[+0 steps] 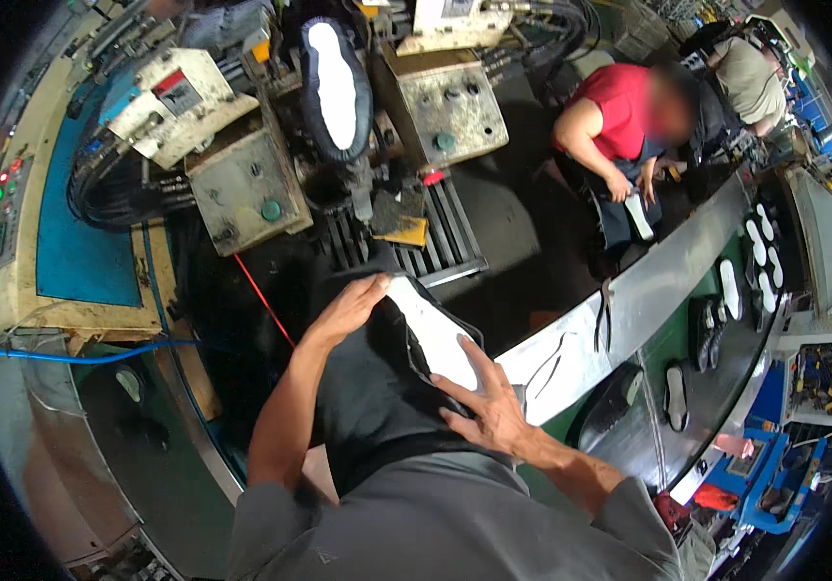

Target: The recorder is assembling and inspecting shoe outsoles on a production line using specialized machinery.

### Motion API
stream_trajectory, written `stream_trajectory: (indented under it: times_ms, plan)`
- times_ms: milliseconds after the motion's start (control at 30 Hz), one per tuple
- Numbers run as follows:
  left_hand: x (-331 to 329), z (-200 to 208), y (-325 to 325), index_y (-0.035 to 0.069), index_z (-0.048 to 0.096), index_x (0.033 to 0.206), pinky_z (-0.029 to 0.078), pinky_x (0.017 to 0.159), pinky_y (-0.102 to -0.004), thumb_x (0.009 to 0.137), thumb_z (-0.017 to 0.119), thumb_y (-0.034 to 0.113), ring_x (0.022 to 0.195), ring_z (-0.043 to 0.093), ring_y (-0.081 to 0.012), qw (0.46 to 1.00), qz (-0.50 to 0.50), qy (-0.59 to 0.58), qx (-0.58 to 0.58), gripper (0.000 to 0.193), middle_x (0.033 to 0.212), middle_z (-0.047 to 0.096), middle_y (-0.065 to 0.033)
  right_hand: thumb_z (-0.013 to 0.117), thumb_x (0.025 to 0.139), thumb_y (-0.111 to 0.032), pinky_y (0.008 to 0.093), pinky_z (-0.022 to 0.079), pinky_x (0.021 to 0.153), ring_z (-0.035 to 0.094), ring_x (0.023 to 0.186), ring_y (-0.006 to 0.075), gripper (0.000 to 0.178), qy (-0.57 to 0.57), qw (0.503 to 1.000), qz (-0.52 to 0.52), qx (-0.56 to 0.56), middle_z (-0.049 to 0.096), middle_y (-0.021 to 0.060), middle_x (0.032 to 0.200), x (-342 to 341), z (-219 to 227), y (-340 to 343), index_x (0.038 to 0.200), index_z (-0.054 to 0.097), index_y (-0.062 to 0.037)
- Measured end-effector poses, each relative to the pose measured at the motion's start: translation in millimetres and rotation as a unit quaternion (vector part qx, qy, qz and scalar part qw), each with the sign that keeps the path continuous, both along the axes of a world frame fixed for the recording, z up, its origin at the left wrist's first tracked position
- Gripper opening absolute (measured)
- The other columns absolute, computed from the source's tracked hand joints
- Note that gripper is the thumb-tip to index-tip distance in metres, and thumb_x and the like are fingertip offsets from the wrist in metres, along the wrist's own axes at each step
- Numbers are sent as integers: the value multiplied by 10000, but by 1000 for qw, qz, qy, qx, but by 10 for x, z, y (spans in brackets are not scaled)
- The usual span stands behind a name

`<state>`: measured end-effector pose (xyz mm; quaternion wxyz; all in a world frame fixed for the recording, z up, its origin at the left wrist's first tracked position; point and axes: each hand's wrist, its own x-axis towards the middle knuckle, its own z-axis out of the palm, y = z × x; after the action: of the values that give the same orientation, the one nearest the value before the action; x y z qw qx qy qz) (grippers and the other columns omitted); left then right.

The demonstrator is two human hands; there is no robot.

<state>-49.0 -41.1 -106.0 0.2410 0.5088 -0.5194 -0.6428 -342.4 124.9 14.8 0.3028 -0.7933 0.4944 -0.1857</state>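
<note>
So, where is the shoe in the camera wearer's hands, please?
The shoe is near the head view's centre, the left hand at its far end and the right hand on its white face, left of the metal ledge.

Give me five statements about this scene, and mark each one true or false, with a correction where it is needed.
1. The left hand and the right hand touch one shoe. True.
2. This shoe's sole is black. False: it is white.
3. A co-worker in red is at the upper right. True.
4. That co-worker holds nothing. False: that co-worker holds a white piece.
5. The machine bears another shoe. True.
</note>
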Motion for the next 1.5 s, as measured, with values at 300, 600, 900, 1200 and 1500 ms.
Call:
stream_trajectory:
  times_ms: [300,600,900,1200,1500]
  plan:
    - [535,1286,-2149,36,435,1671,502,1164,-458,1089,633,611,1405,604,-286,916,277,280,-82,842,1583,595,-136,860,876,-244,566,487,1160,496,1464,511,553,23,985,-104,-133,320,346,1717,5,701,-798,1412,759,-150]
    - [646,1860,-1608,67,373,1696,557,1116,-467,1094,611,379,1349,649,-325,908,221,318,-160,718,1544,597,-181,871,830,-231,553,481,1155,548,1352,528,626,-22,969,-76,-233,341,340,1694,879,1100,-2558,1441,734,-198]
    - [1156,1181,483,8,389,1654,656,890,-563,1036,601,628,1116,740,-449,819,336,465,-5,901,1433,626,-337,830,904,-261,601,450,1183,501,1359,584,603,-93,960,-88,-249,236,358,1730,1568,577,-3505,1490,697,-218]
    - [1062,463,1394,-42,525,1517,628,943,-504,1021,567,685,1085,743,-394,803,456,359,135,881,1243,726,-242,870,888,-257,596,484,1163,504,1357,602,646,-62,961,-92,-253,222,348,1727,1828,386,-3415,1503,676,-229]
    - [875,281,1483,137,356,1726,485,1161,-479,1059,573,439,1371,594,-330,836,448,288,130,763,1546,571,-140,830,934,-329,670,424,1186,409,1423,690,711,-18,971,-48,-236,158,395,1739,1789,462,-3413,1577,582,-152]
